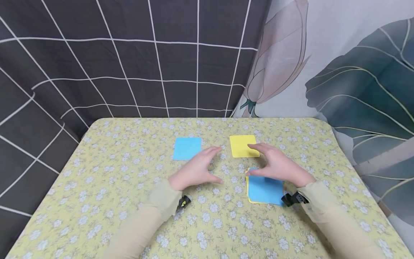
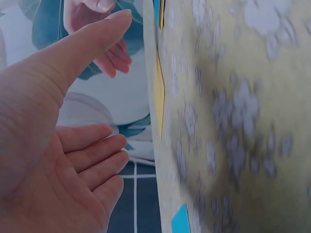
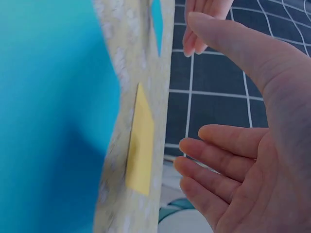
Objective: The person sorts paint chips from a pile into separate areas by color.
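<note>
In the head view a blue paper square [image 1: 185, 149] lies flat on the table, left of a yellow paper square [image 1: 240, 146]. Closer to the person on the right is a small stack of squares [image 1: 266, 190], blue on top with yellow edges peeking out beneath. My left hand [image 1: 198, 169] is held just right of and below the lone blue square, thumb apart from the fingers, holding nothing. Over the stack hovers my right hand [image 1: 278, 163], its fingertips overlapping the yellow square in this view. Its palm [image 3: 262, 194] is bare in the right wrist view, and the two palms face each other.
A yellow cloth with white flowers [image 1: 97, 187] covers the table. Behind it hangs a dark curtain with a white grid [image 1: 129, 61]; to the right is a pale curtain with large flower and leaf prints [image 1: 365, 100]. Dark straps [image 1: 294, 198] sit at the wrists.
</note>
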Available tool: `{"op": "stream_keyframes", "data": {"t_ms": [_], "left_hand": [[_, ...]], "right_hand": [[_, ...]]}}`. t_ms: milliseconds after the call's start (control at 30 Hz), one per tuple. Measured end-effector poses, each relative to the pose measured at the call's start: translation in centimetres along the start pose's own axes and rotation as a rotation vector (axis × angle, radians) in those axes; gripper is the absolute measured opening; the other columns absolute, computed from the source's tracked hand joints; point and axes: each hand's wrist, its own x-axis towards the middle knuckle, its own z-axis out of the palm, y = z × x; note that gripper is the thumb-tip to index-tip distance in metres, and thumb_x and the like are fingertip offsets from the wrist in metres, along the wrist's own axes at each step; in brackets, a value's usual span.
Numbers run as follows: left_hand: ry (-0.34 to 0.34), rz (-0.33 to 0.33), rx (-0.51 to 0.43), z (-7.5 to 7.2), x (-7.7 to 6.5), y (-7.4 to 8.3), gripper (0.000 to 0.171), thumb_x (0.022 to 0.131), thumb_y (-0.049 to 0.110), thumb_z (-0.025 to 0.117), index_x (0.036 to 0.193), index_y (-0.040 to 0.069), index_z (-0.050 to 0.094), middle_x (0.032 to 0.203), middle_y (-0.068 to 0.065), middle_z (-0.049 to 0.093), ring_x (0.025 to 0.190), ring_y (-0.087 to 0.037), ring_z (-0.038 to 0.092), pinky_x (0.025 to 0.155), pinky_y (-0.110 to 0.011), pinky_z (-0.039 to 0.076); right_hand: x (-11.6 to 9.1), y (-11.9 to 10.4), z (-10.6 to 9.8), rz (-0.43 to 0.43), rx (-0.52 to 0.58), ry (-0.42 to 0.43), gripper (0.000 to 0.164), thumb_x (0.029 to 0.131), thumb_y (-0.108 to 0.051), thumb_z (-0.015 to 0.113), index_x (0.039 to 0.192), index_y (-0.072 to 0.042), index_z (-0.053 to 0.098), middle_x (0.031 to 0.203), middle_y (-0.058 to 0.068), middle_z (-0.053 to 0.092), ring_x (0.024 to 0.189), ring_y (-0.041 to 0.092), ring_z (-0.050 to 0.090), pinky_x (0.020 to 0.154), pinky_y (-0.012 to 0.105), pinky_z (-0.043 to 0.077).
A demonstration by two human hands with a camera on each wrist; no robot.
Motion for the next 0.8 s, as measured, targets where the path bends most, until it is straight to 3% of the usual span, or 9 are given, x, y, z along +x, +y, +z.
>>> {"op": "stream_keyframes", "data": {"t_ms": [200,367,633,800], "left_hand": [[-0.052,0.003,0.008,0.7,0.5,1.5,0.113,0.074,0.047,0.090,0.158,0.001,0.031,0.162,-0.016,0.031,0.149,-0.029,0.028,0.121,-0.041,0.022],[-0.080,0.026,0.016,1.5,1.0,2.4,0.111,0.076,0.047,0.089,0.158,0.001,0.032,0.161,-0.015,0.033,0.148,-0.027,0.031,0.121,-0.037,0.023],[-0.094,0.063,0.029,3.0,2.2,3.9,0.110,0.076,0.050,0.088,0.157,0.000,0.033,0.160,-0.014,0.036,0.146,-0.024,0.034,0.119,-0.032,0.026],[-0.091,0.076,0.038,3.8,2.8,4.8,0.112,0.073,0.054,0.088,0.157,0.001,0.034,0.159,-0.013,0.038,0.145,-0.022,0.037,0.118,-0.031,0.028]], "right_hand": [[-2.2,1.3,-0.4,0.000,-0.001,0.007,0.108,0.071,-0.063,0.086,0.149,0.001,0.048,0.151,0.024,0.046,0.138,0.043,0.042,0.107,0.064,0.039],[-3.6,2.0,-0.7,0.022,-0.008,0.024,0.109,0.067,-0.060,0.090,0.147,0.001,0.050,0.147,0.025,0.049,0.134,0.046,0.044,0.104,0.066,0.041],[-5.6,2.6,-0.9,0.036,0.003,0.020,0.099,0.065,-0.058,0.092,0.137,0.003,0.061,0.134,0.021,0.062,0.125,0.044,0.054,0.099,0.062,0.047],[-6.4,2.8,-0.6,0.029,-0.007,0.015,0.102,0.062,-0.059,0.093,0.136,0.004,0.061,0.131,0.018,0.064,0.122,0.042,0.057,0.098,0.060,0.049]]}}
